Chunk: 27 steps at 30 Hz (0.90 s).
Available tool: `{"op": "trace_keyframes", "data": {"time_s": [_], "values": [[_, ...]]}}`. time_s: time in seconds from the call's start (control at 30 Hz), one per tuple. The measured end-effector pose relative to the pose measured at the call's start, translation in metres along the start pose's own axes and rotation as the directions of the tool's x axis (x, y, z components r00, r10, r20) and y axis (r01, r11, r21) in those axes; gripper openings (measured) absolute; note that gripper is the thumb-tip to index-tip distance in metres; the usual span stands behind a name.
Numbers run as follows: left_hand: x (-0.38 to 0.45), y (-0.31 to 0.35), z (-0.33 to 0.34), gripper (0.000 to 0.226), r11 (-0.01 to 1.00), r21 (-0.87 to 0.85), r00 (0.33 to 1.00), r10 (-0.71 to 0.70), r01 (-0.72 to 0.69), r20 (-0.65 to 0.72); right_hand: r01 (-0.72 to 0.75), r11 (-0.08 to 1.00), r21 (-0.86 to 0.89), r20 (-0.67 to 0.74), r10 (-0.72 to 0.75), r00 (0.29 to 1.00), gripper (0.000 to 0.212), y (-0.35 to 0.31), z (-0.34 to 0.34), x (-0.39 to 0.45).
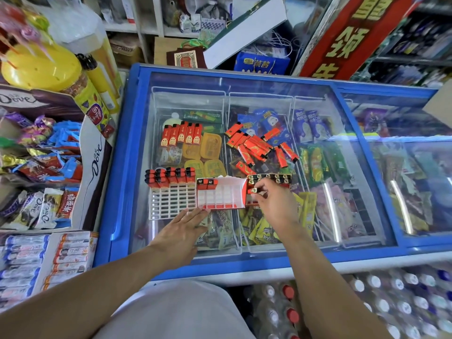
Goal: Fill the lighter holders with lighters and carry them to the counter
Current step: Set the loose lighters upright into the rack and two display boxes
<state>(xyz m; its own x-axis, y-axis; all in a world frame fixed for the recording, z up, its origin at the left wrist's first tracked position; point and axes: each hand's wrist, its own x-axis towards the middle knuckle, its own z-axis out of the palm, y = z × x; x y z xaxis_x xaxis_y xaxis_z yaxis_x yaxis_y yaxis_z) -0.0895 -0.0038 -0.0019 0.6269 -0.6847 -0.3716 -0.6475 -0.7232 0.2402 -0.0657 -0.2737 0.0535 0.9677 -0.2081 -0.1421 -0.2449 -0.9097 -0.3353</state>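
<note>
On the freezer's glass lid stand three lighter holders. A white grid holder (171, 204) at the left carries a back row of red lighters (170, 178). A red-and-white holder (221, 194) in the middle has two lighters (207, 182) at its back left. A third holder (269, 181) at the right is partly hidden by my right hand (271, 201), which pinches a red lighter (254, 190) over it. My left hand (182, 231) lies flat, fingertips touching the middle holder's front edge. Several loose red lighters (256, 145) are piled farther back, and a neat row of lighters (182, 134) lies at the left.
The blue-framed chest freezer (122, 167) holds ice creams under glass. Candy boxes and a Dove display (49, 167) crowd the left. Bottled water packs (367, 302) sit below at the right. Shelves and a red sign (354, 33) stand behind.
</note>
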Motion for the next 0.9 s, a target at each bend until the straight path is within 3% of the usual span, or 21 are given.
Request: {"op": "trace_keyframes", "data": {"time_s": [0.23, 0.47, 0.67, 0.73, 0.8, 0.9], "values": [[-0.001, 0.000, 0.002, 0.054, 1.000, -0.011, 1.000, -0.009, 0.009, 0.027, -0.002, 0.999, 0.054, -0.082, 0.007, 0.997, 0.029, 0.006, 0.011, 0.001], [-0.002, 0.002, 0.000, 0.053, 1.000, -0.010, 0.999, -0.021, 0.022, 0.026, 0.049, 0.996, 0.072, -0.120, -0.040, 0.992, 0.010, 0.009, 0.008, 0.006], [-0.002, 0.004, -0.007, 0.050, 0.994, -0.101, 0.997, -0.037, 0.044, 0.068, 0.087, 0.981, 0.171, -0.218, -0.048, 0.975, 0.013, 0.002, -0.009, 0.036], [-0.001, 0.003, -0.014, 0.047, 0.983, -0.174, 0.996, -0.050, 0.062, 0.073, 0.032, 0.988, 0.152, -0.125, -0.013, 0.992, 0.012, -0.005, -0.015, 0.062], [-0.001, 0.003, -0.019, 0.046, 0.970, -0.231, 0.995, -0.063, 0.080, 0.080, -0.056, 0.997, 0.054, 0.055, 0.053, 0.997, 0.014, -0.011, -0.013, 0.090], [0.000, 0.003, -0.021, 0.047, 0.959, -0.270, 0.994, -0.069, 0.088, 0.079, -0.167, 0.979, -0.119, 0.275, 0.194, 0.942, 0.022, -0.018, 0.000, 0.120]]}}
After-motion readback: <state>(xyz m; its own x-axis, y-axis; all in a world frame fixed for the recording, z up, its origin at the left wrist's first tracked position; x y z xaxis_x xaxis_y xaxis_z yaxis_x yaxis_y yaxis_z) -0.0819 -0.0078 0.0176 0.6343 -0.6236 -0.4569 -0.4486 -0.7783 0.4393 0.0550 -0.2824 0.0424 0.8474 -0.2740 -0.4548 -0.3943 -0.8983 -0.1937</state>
